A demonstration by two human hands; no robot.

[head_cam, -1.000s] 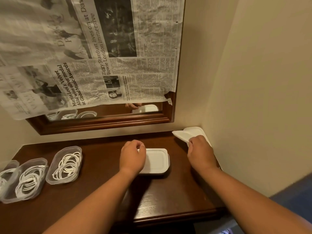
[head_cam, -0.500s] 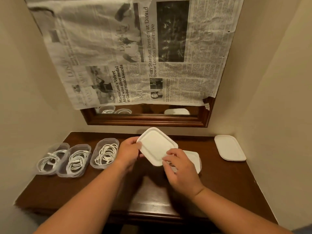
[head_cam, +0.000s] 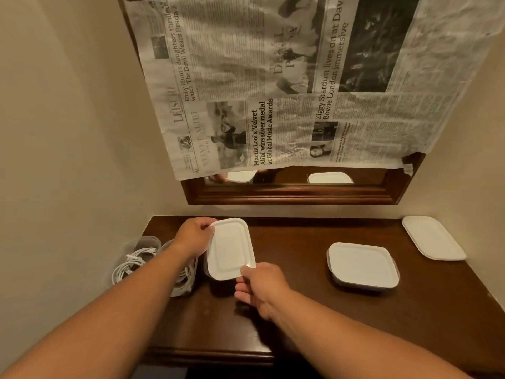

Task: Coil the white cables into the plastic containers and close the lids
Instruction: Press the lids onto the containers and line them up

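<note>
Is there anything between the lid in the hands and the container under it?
Nothing visible. The left hand and the right hand hold the lid directly over the container, whose near wall shows just beneath it. What lies inside is hidden by the lid.

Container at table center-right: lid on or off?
On. A white lid covers the container completely, its dark rim showing beneath the near edge. Whether it is snapped tight, cannot tell.

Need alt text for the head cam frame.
The left hand and right hand hold a white lid over a container on a dark table. Cable-filled open containers sit left of it, a lidded container and a spare lid right.
</note>
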